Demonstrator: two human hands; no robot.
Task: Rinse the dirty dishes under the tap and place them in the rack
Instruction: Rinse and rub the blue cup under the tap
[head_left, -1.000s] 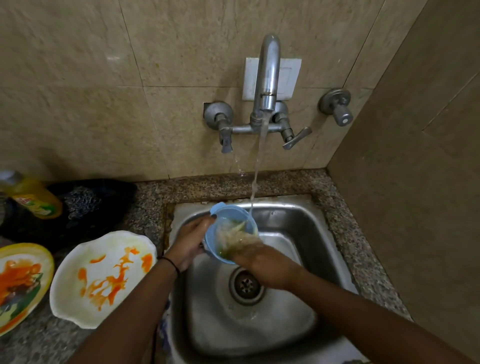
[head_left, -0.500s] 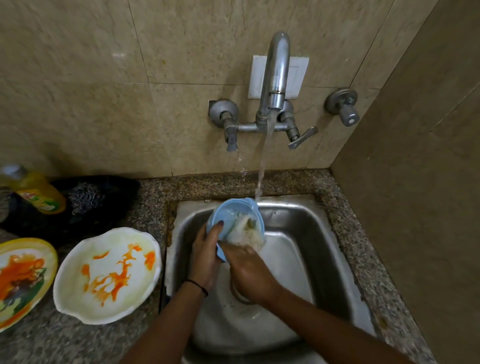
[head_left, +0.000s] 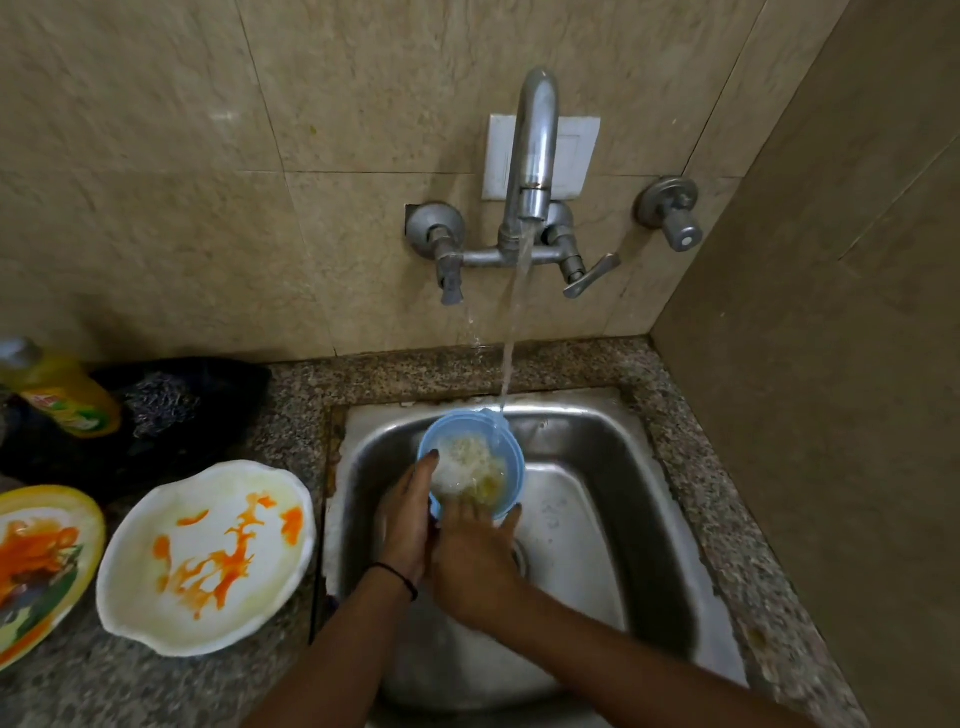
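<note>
Now the left hand (head_left: 405, 514) is gripping the blue bowl (head_left: 457, 423) by its left rim over the sink (head_left: 597, 441), water from the tap (head_left: 535, 156) is hitting its far edge, and the right hand (head_left: 475, 561) is pressing straight fingers (head_left: 467, 506) inside it.

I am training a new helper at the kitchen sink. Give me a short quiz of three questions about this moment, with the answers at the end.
1. True or false: water from the tap falls onto the far rim of the blue bowl.
2. Fill in: ____ stained plates lie on the counter left of the sink.
3. Where are the fingers of the right hand? A) inside the bowl B) on a tap lever C) flat on the counter

Key: 1 true. 2 two: the white plate and the yellow-rimmed plate. 3 A; the left hand holds the bowl by its left rim.
</note>
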